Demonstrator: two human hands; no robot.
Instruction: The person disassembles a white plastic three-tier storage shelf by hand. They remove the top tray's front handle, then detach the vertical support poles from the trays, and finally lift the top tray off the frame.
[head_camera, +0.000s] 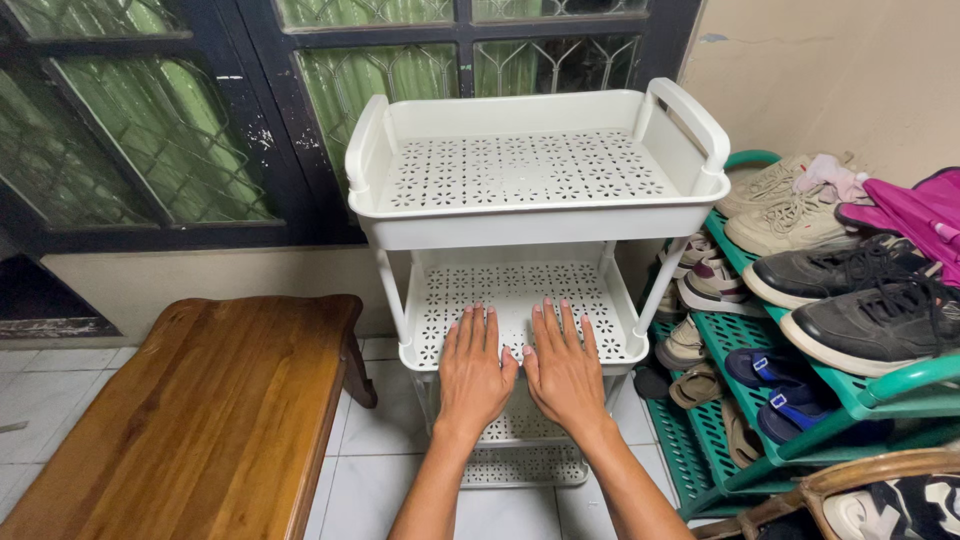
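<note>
Under the dark-framed window (180, 120) a wooden bench (210, 410) fills the floor on my left, and a green shoe rack (880, 390) loaded with sneakers and sandals stands on my right. Between them, on the white tiles, is the white plastic tiered trolley (540, 215), its trays perforated with a flower pattern. My left hand (473, 372) and right hand (562, 368) lie side by side, palms down, fingers spread flat on the front of the middle tray (520, 285), gripping nothing.
</note>
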